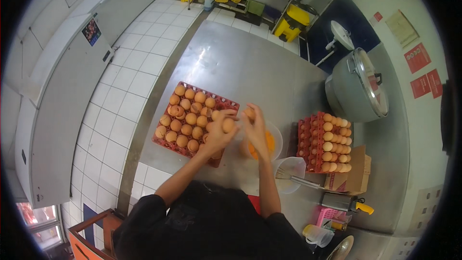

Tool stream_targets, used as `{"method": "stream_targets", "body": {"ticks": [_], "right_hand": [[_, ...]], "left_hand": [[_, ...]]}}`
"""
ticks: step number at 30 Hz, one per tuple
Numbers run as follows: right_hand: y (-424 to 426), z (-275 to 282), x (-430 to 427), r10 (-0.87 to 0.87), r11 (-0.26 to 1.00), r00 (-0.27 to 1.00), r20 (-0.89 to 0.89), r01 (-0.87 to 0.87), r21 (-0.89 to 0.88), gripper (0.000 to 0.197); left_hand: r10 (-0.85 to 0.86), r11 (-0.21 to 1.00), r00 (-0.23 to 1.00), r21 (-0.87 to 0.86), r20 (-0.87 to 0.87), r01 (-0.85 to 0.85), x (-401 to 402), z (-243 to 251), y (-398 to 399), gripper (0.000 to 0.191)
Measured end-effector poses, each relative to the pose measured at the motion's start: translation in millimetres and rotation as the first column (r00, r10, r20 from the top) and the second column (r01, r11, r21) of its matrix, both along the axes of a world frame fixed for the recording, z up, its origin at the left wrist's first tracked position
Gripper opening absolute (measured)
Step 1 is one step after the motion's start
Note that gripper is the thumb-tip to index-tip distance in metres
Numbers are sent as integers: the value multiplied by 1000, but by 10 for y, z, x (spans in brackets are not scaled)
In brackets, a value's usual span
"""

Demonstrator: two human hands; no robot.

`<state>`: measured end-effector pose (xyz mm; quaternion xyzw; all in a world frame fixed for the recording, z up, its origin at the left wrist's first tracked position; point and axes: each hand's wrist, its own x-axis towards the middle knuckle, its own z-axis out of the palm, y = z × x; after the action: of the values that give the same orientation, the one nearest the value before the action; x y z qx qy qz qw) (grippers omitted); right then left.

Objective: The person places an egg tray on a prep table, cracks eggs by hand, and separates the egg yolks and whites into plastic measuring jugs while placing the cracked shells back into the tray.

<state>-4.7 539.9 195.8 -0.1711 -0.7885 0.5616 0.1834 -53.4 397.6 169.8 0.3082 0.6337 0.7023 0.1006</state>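
Note:
My left hand (219, 131) holds a brown egg (228, 125) above the right edge of a red plastic egg tray (231, 105). Brown eggs and some cracked, open shells (177, 111) sit in that tray. Just to the right, my right hand (255, 124) has its fingers around another brown egg (249, 113), partly hidden by them. Below my right hand stands a translucent plastic container (277, 137) with orange-yellow yolks in it. My right wrist covers part of this container.
A clear jug (299, 166) with a wire whisk (305, 181) stands near my right forearm. Stacked red trays of eggs (319, 142), a cardboard box (357, 175) and a large lidded metal pot (346, 86) stand at the right of the steel table (252, 68).

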Motion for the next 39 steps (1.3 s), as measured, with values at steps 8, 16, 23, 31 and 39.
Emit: {"method": "stream_targets", "body": {"ticks": [8,16,23,31,39], "right_hand": [[-101,-834,-571,-126,691,943,308,-139,709,57],[-483,-545,-1180,228,687,917,327,-389,613,42],[-551,-679,-1382,38,804,924,380,-255,537,54],[-421,-849,-1237,-19,939,999,36,5,343,51],[-369,-29,-431,79,465,959,-270,-276,-842,29]], "left_hand": [[365,903,930,-226,-45,-365,-50,-86,-838,42],[394,910,899,-222,193,-351,137,-154,-1115,51],[340,929,918,-228,203,-293,-37,-203,-997,43],[284,956,955,-103,80,-276,-441,-74,-786,41],[348,938,937,26,-29,-347,-352,503,-410,43]]}}
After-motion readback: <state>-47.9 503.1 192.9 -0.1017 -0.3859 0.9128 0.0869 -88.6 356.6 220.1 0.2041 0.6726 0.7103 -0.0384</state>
